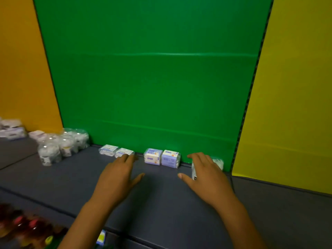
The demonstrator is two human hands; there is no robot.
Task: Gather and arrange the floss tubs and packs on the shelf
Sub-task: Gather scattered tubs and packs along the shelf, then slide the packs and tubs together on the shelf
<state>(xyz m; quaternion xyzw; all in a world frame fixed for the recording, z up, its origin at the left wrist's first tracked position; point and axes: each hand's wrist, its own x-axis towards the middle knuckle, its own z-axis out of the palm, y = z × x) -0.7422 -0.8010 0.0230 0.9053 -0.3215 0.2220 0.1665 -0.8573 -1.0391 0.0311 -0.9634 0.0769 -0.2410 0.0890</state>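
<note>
- Both hands reach over the grey shelf [161,203] with fingers spread; the left hand [118,178] is loose and grasps nothing, its fingertips at the front of a flat floss pack [124,152], though whether they touch it cannot be told.
- Right hand [206,175] lies over a clear floss tub [218,163] at the foot of the green back panel [152,78]; its fingers drape across the tub's top and side, thumb out to the left, and whether they actually clasp the tub cannot be told.
- Far left, against the orange panel [21,69], sit blurred white and lilac packs [12,131].
- Next comes a cluster of clear tubs [62,145] filled with white pieces, standing close together by the corner.
- Two flat packs follow along the back edge, the second flat pack [108,150] just left of the one at the left hand's fingertips.
- Between the hands stand two boxy lilac-and-white packs [162,157], touching side by side against the green panel.
- A yellow panel [291,87] closes the right side.
- Bottom left, below the shelf edge, blurred red-capped bottles [27,227] show.
</note>
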